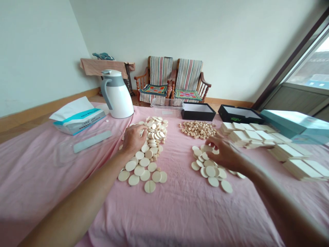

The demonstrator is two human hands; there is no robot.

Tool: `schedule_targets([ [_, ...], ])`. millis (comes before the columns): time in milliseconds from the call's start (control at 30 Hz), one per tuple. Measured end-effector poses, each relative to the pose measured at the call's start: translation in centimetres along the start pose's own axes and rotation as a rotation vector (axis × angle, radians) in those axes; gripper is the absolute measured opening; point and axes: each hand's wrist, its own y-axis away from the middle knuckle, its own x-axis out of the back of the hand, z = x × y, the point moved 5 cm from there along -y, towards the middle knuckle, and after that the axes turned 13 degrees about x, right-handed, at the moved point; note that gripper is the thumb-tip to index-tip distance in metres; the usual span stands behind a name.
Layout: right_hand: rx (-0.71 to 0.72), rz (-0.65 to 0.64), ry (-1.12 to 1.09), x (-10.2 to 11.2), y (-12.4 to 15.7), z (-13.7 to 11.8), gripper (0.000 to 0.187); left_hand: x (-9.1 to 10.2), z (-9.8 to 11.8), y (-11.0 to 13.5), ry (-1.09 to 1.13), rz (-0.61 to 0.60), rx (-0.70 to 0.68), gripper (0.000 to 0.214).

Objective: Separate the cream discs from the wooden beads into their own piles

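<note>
We curl left hand [135,138], right hand [224,151] over discs [139,170]; can't tell grip. Best lift singly, sparing beads [197,129] beyond right hand.

The tabletop [169,219] wears a pink cloth [177,192] and bears a jug [120,98]. Left of the jug: tissues [82,120]. Nearer than it: clear plastic [84,145]. To its right: a disc heap [139,170], tub [167,112], beads [197,129], second heap [210,171], black boxes [199,116], wooden stacks [264,136], blue box [295,120].
</note>
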Motion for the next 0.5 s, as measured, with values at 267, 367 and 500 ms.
schedule_targets([
  [267,0.049,0.071,-0.082,-0.4,-0.2,-2.5,0.015,-0.2,-0.2,0.0,-0.016,-0.005,0.022,0.018],
  [367,0.273,-0.107,-0.317,-2.5,-1.4,-8.8,0.020,-0.1,-0.2,0.0,-0.022,-0.013,0.026,0.019],
  [500,0.453,-0.228,-0.338,-4.6,-1.8,-14.0,0.030,-0.2,-0.3,0.0,-0.028,-0.015,0.026,0.019],
])
